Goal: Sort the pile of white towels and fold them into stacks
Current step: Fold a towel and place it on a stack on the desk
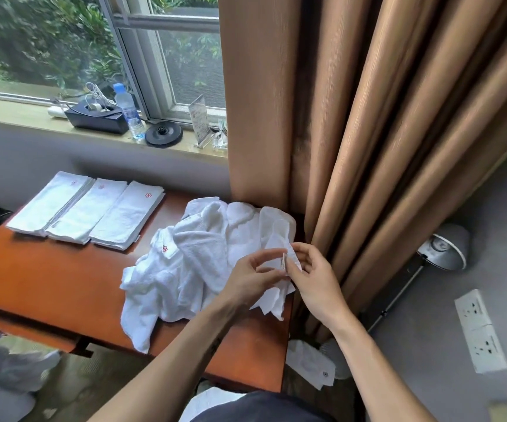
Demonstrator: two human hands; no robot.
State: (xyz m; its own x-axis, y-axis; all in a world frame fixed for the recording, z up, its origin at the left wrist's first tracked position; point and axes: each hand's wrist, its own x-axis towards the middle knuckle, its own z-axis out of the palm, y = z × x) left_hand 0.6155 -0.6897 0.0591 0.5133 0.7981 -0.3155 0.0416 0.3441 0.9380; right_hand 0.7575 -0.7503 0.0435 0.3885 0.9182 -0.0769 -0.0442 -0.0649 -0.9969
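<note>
A loose pile of white towels (191,266) lies on the right half of the wooden table (48,278). Three stacks of folded white towels (87,210) with red logos lie side by side at the table's far left. My left hand (253,277) and my right hand (313,275) meet over the pile's right edge. Both pinch the edge of one thin white towel (276,236) near its small label, thumbs and fingertips close together. The rest of that towel drapes down over the table's right edge.
Brown curtains (367,132) hang right beside the table. On the window sill stand a water bottle (127,109), a black tray (97,117), a black disc (164,132) and a card stand (199,120). A white cloth (310,363) lies on the floor; a lamp (444,246) leans right.
</note>
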